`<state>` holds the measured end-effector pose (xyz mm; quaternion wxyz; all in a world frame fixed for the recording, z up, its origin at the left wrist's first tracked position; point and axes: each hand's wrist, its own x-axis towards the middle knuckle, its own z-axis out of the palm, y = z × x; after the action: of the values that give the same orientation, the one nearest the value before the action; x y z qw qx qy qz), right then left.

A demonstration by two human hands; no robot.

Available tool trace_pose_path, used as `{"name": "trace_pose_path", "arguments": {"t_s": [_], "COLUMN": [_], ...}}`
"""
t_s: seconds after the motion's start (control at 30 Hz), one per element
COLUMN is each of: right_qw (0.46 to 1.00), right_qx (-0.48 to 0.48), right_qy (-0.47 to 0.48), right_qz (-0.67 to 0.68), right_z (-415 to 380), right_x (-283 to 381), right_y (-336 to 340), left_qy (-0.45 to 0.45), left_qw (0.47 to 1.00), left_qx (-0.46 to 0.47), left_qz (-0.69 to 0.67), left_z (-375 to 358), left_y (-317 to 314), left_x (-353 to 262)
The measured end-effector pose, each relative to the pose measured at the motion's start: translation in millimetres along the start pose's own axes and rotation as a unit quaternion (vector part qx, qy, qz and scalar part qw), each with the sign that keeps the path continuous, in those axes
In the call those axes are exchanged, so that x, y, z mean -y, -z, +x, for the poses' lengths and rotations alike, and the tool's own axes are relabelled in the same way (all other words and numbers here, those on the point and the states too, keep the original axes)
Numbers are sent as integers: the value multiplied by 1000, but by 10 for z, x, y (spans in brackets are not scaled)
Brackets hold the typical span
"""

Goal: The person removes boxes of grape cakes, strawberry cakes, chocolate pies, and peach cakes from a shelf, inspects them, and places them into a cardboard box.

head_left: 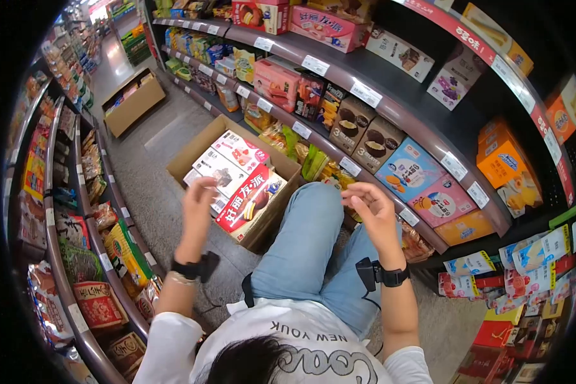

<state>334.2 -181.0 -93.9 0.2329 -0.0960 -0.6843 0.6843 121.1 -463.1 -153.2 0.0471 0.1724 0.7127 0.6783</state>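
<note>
2 stocked shelves flanking speckled floor

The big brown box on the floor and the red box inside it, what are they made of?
The big brown box looks like plain matte cardboard: dull brown walls with folded-open flaps. The red box seems to be thin printed card with a slightly glossy finish, given its sharp edges and bright pictures.

Ahead of the right hand, brown cake boxes line the shelf; a second carton sits far beyond the left hand.
</note>
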Motion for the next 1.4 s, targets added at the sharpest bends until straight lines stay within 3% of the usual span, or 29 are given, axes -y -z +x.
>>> {"name": "trace_pose_path", "arguments": {"t_s": [0.13,0.27,0.53,0.67,0.9,1.07,1.1,1.27,1.4], "right_qw": [999,989,945,892,785,687,700,659,654], "right_qx": [-52,-136,-298,-396,-539,-596,-598,-642,-643], "right_qy": [1,3,87,129,163,136,115,109,103], "right_qz": [-11,-49,-104,-177,-258,-392,-373,-377,-384], "right_z": [-181,-376,-745,-851,-787,-687,-682,-600,-558], "right_x": [27,208,550,747,943,1000,1088,1095,1012], "right_y": [262,600,1558,2147,3074,3580,3570,3863,4064], "left_qy": [92,15,14,-10,-10,-102,-122,-215,-232], "left_qw": [980,957,879,843,810,833,841,886,888], "left_qx": [121,233,394,472,520,498,484,402,396], "left_qz": [-131,-172,-267,-258,-270,-220,-207,-85,-38], "left_z": [-106,-169,-435,-570,-514,-376,-356,-345,-356], "left_y": [-875,-1669,-2965,-3447,-4289,-4936,-5034,-5412,-5645], "left_x": [3,-294,-968,-1270,-1777,-1920,-1933,-1899,-1835]}}
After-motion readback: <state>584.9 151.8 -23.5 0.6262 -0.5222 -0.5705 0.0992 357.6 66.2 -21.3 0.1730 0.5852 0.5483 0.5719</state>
